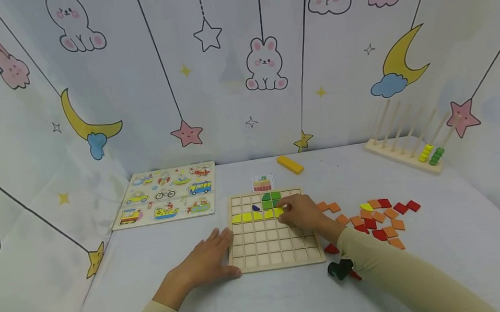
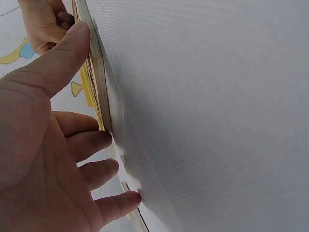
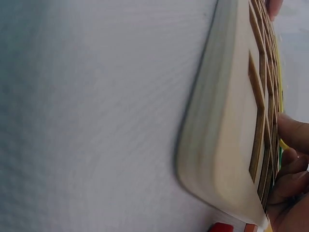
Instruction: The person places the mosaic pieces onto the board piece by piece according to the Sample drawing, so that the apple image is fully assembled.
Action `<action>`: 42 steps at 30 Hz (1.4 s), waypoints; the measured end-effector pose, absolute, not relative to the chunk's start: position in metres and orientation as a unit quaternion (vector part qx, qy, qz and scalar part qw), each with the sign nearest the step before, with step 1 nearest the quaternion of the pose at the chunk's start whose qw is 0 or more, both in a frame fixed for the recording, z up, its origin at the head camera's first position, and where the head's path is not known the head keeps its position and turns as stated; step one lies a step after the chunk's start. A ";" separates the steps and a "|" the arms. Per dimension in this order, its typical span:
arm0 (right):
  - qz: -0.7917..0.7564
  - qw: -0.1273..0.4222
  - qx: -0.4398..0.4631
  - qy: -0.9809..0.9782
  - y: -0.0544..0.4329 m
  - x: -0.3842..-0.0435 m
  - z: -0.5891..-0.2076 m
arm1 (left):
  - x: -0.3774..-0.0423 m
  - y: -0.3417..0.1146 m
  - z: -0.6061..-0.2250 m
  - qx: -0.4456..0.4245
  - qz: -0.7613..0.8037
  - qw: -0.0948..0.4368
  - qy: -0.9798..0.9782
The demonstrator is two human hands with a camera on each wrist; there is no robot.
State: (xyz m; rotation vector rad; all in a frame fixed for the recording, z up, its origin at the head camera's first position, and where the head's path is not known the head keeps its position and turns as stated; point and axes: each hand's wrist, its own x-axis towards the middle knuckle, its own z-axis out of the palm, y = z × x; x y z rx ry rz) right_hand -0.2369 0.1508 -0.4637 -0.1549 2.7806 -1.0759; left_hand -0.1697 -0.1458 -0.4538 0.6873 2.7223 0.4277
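A wooden grid board [image 1: 278,259] lies on the white table, with a row of yellow tiles [image 1: 247,217], green tiles [image 1: 271,200] and a dark blue piece [image 1: 256,208] in its upper cells. My right hand [image 1: 304,213] reaches over the board's right side, thumb and index finger pinching a yellow tile [image 1: 278,212] at the row's right end. The right wrist view has this hand [image 3: 292,179] low beyond the grid ridges. Along the board's left edge rests my left hand [image 1: 206,259], fingers spread and thumb by the near corner. Its fingertips [image 2: 104,138] touch the board's side.
Orange tiles [image 1: 391,213] and red tiles [image 1: 370,224] lie scattered right of the board. Behind it are a small picture card [image 1: 263,182] and a yellow block [image 1: 290,165]. A picture puzzle board [image 1: 165,194] lies back left; a peg rack with beads [image 1: 402,157] stands back right.
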 end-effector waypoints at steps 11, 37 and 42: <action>-0.360 0.075 -0.055 0.928 0.155 -0.234 -0.460 | -0.170 -0.146 -0.455 0.241 0.148 0.149 0.948; -0.245 0.199 -0.063 0.947 0.369 -0.218 -0.422 | -0.167 -0.145 -0.448 0.237 0.153 0.164 0.945; -0.291 0.175 -0.064 0.938 0.379 -0.213 -0.436 | -0.167 -0.145 -0.448 0.233 0.147 0.162 0.948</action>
